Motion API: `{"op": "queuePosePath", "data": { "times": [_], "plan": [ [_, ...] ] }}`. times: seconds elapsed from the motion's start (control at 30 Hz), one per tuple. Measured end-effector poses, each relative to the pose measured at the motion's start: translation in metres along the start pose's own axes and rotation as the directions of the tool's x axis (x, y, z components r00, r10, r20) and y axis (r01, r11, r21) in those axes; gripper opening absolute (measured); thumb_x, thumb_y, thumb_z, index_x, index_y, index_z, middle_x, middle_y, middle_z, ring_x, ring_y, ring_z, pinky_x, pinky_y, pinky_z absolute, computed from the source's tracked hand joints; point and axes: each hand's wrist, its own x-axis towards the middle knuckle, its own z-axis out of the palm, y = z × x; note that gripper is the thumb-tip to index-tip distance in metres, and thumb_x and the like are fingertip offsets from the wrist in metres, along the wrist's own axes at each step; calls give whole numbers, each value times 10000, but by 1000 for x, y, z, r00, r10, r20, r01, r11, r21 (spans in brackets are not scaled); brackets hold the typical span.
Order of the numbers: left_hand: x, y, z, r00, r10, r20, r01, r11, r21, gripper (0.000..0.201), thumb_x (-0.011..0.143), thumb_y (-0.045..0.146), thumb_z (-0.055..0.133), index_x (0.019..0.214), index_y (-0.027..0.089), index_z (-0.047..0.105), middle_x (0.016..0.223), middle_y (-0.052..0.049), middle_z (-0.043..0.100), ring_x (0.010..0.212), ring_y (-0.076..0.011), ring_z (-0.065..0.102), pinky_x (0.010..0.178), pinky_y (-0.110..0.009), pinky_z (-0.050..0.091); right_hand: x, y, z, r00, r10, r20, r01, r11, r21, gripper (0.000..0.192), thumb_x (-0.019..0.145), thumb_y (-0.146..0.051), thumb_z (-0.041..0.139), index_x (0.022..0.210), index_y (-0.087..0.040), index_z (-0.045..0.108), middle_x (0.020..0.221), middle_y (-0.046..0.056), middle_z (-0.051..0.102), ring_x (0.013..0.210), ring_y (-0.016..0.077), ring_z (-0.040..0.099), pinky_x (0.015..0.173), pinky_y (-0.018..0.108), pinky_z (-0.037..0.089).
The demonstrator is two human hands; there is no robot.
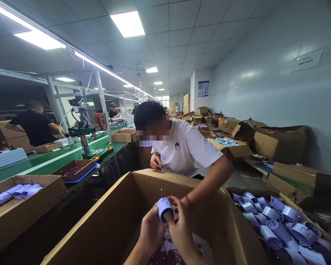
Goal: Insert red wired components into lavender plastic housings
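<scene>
Over a large open cardboard box (96, 221), a short white cylindrical plastic housing (163, 207) is held between my two hands. My left hand (152, 230) grips its left side, with the thumb near the rim. My right hand (180, 226) is closed on its right side, one finger at the dark open end. A thin pin or wire sticks up behind the housing. Below my hands, dark red small parts (165, 254) with wires lie in the box beside white material; my forearms partly hide them.
Opposite me a person in a white shirt (182, 147) leans over, one forearm reaching into the box. At right stands a carton of white cylinders (276, 221). On the left are a green conveyor bench (57, 158), a press (85, 121) and a tray of red parts (74, 169).
</scene>
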Motion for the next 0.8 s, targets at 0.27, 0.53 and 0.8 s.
{"op": "queuePosePath", "data": {
  "times": [0.27,0.53,0.8],
  "plan": [
    [0,-7,-3,995,-3,-103,10,998,59,225,710,222,679,915,131,708,935,-83,695,921,-234,636,867,-325,493,-5,-1,15,944,329,14,-321,910,262,325,748,-262,559,1062,-227,632,1134,44,652,1106,230,568,962,338,416],
    [-8,-3,13,979,138,-147,-74,924,376,294,647,283,741,924,186,735,1018,-79,701,1114,-279,562,939,-299,458,2,-23,6,896,440,66,-431,821,374,309,642,-328,637,931,-220,642,1082,54,674,1071,266,580,968,375,403],
    [-3,-2,7,995,14,-103,17,957,290,456,663,416,733,1063,201,683,1109,-109,657,1067,-318,587,878,-381,492,9,-6,10,855,483,189,-501,677,539,329,563,-294,709,879,-221,653,1018,42,683,940,232,610,719,283,490]
  ]
}}
